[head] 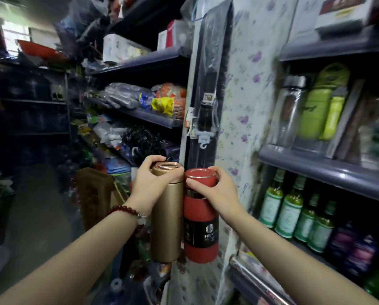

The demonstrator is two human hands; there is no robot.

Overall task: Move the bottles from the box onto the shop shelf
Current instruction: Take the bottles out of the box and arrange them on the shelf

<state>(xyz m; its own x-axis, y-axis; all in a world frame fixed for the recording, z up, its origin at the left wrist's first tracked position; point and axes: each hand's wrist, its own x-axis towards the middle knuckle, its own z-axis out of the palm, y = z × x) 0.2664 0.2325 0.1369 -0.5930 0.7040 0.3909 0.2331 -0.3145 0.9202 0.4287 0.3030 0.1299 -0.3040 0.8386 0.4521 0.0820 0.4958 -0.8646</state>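
Observation:
My left hand (148, 183) grips the cap end of a gold flask bottle (167, 225), which hangs upright in the air. Beside it, touching it, my right hand (208, 190) grips the cap of a red flask bottle (200, 234) with a black label. Both bottles are held in front of a floral-papered pillar (243, 89). To the right is the shop shelf (316, 166), where a clear bottle (291, 108) and green bottles (320, 102) stand. The box is not in view.
The lower right shelf holds several green-labelled bottles (289, 212) and dark ones. A packaged long item (206, 95) hangs on the pillar. Left shelves (144, 115) carry bagged goods. An aisle floor (41, 205) runs to the left, with a brown item (94, 194) beside it.

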